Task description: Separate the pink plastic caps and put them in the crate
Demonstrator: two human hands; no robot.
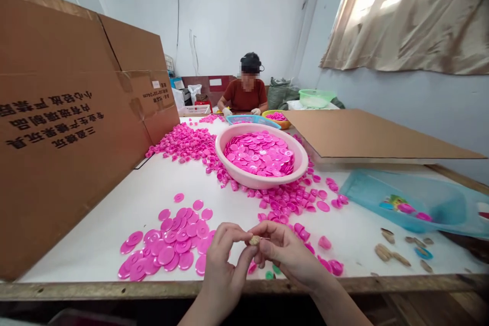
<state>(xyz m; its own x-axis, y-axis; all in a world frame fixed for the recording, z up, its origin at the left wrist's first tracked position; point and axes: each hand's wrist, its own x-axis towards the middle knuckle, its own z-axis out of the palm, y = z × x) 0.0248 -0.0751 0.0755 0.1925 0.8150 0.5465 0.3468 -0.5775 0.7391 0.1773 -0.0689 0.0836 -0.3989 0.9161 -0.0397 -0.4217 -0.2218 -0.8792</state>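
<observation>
A small tan peanut (254, 240) with a rough shell is held up between my two hands, above the table's front edge. My left hand (228, 260) pinches it between thumb and forefinger. From the other side, my right hand (284, 252) closes its thumb and fingers around it. Just left of my left hand lies a loose spread of flat pink discs (166, 255). Small pink cups (286, 201) are strewn behind and beside my right hand. Some green pieces (270, 275) partly show below my fingers.
A pink basin (263, 182) full of discs stands mid-table. Cardboard cartons (69, 112) wall the left; a cardboard sheet (374, 132) and blue tray (439, 198) lie right. Peanut shells (384, 253) lie front right. Across the table sits a person (246, 94) wearing gloves.
</observation>
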